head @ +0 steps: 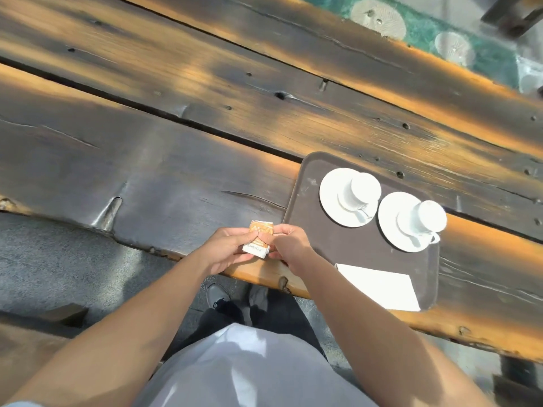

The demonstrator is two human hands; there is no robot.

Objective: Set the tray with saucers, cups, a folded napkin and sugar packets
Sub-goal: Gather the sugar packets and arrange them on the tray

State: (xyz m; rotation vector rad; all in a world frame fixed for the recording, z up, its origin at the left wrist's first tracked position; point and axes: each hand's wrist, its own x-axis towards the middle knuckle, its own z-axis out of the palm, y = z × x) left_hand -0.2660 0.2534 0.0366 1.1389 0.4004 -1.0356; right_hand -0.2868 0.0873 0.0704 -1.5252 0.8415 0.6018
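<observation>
Right now I hold the sugar packets (259, 238) with both hands, a little above the near edge of the wooden table (147, 177), just left of the tray (349, 254). My left hand (226, 251) curls round their left side. My right hand (289, 245) pinches their right side with thumb and fingers. So both hands are closed on the packets.

They look like a small stack, but I cannot count them. The long way of the stack runs from me toward the far side of the table, leaning a bit to the right. The orange end points away from me. The white end points back at me. A line of small dark print sits on the white end, but it is too tiny and blurry to read.

On the brown tray sit two white saucers side by side, nearly touching. The left saucer (330, 198) has the left cup (364, 188) on it. The right saucer (389, 223) has the right cup (430, 215) on it. Both cup handles point toward my side and a bit to the right. The white folded napkin (382, 286) lies flat at the near end of the tray, apart from the saucers.
</observation>
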